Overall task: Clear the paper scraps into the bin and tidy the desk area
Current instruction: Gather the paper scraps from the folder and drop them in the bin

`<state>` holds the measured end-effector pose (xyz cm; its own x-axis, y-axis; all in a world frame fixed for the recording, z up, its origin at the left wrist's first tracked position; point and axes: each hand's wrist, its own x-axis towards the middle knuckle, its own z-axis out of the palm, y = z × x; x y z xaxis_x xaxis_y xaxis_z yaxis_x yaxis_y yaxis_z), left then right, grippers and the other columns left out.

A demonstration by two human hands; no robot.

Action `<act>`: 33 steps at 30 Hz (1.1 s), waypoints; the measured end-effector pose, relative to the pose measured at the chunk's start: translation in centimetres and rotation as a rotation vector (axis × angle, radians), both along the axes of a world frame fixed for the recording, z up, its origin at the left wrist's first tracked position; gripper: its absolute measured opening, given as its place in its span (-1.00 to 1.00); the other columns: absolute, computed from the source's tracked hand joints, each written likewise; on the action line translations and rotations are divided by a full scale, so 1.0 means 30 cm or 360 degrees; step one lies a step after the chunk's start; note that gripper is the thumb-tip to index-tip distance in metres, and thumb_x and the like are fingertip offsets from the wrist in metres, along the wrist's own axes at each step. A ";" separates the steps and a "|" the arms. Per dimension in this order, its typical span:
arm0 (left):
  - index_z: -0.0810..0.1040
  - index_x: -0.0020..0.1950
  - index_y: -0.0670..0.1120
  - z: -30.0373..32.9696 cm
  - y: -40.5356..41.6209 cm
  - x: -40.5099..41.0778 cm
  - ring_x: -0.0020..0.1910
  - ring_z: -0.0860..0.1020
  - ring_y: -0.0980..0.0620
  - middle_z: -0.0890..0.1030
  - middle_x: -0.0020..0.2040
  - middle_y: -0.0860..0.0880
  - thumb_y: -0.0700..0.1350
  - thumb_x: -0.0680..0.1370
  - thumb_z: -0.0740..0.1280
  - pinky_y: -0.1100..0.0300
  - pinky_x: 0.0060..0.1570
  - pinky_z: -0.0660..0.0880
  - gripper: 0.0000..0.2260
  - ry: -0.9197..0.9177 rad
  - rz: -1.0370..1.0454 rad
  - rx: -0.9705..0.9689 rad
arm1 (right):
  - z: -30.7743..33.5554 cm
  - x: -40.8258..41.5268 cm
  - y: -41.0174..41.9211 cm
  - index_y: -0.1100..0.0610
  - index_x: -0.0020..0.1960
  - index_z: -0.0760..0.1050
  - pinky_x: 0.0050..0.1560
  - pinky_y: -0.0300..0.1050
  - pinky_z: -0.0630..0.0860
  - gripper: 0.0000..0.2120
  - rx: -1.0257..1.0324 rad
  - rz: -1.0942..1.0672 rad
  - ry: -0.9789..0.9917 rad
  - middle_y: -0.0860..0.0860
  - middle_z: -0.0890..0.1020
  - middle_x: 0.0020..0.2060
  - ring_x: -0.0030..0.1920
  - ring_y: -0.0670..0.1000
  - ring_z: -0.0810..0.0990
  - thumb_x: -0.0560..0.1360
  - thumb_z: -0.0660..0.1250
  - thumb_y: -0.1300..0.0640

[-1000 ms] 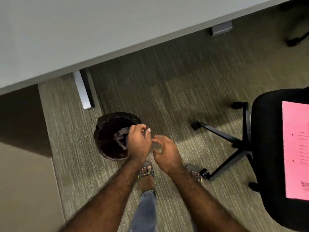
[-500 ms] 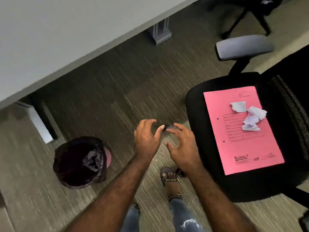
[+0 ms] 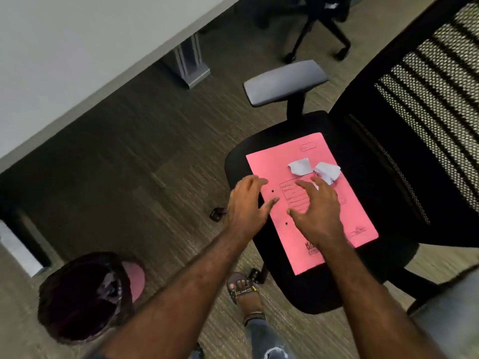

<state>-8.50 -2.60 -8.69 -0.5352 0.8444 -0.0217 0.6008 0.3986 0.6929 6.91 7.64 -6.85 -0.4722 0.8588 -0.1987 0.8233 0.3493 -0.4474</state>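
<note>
A pink folder [image 3: 357,218] lies on the black seat of an office chair [image 3: 383,260]. White crumpled paper scraps [image 3: 315,169] sit on the folder's far half. My right hand [image 3: 320,208] hovers over the folder with fingers spread, its fingertips close to the scraps. My left hand [image 3: 247,203] is open at the folder's left edge and holds nothing. At the lower left stands the bin [image 3: 64,320], lined with a dark bag and with crumpled paper inside.
The grey desk top [image 3: 77,47] fills the upper left, with a metal leg [image 3: 190,63] on the carpet. The chair's grey armrest [image 3: 283,82] and mesh back [image 3: 427,99] rise nearby. Another chair's base [image 3: 316,27] is at the top. My sandalled foot [image 3: 246,294] stands between bin and chair.
My view and both hands have swung right, away from the bin, and now reach over the pink folder on the chair. Both hands have opened up.
</note>
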 end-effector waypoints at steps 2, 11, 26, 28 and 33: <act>0.51 0.41 -0.06 0.005 0.058 0.039 0.46 0.41 -0.09 0.47 0.44 -0.10 0.10 0.53 0.48 -0.09 0.45 0.38 -0.50 0.0021 -0.0123 -0.0087 | -0.002 0.029 0.066 -0.15 0.50 0.38 0.56 0.29 0.28 -0.17 0.0004 -0.0018 -0.0041 0.02 0.30 0.59 0.60 0.13 0.22 0.33 0.68 0.00; 0.18 0.64 -0.01 -0.045 0.268 0.162 0.66 0.06 -0.25 0.09 0.67 -0.21 0.20 0.46 0.52 -0.15 0.60 0.10 -0.13 0.0290 -0.0494 -0.0269 | -0.039 0.101 0.300 -0.19 0.62 0.20 0.56 0.39 0.15 -0.06 -0.0041 0.0136 -0.0271 0.06 0.02 0.70 0.69 0.21 -0.04 0.39 0.63 -0.02; 0.40 0.53 -0.03 -0.107 0.350 0.173 0.60 0.24 -0.24 0.33 0.58 -0.21 0.02 0.60 0.40 -0.15 0.58 0.18 -0.49 0.0472 -0.0763 -0.0431 | -0.110 0.146 0.291 -0.01 0.39 0.58 0.20 -0.01 0.49 -0.63 -0.0158 0.0182 -0.0094 0.05 0.52 0.29 0.28 0.09 0.45 0.59 0.42 0.12; 0.49 0.45 -0.08 -0.097 0.348 0.171 0.52 0.35 -0.20 0.44 0.50 -0.19 -0.07 0.60 0.41 -0.08 0.52 0.32 -0.58 0.0472 -0.0764 -0.0410 | -0.109 0.138 0.279 0.05 0.34 0.63 0.17 -0.05 0.51 -0.68 -0.0156 0.0149 -0.0055 0.06 0.54 0.21 0.23 0.09 0.51 0.59 0.40 0.19; 0.53 0.36 -0.15 -0.078 0.329 0.145 0.30 0.47 -0.11 0.56 0.32 -0.13 -0.25 0.58 0.38 0.03 0.27 0.49 -0.66 0.0450 -0.0705 -0.0359 | -0.099 0.113 0.239 0.08 0.31 0.65 0.12 -0.14 0.50 -0.69 -0.0139 0.0046 0.0009 0.07 0.62 0.15 0.11 0.04 0.60 0.58 0.43 0.24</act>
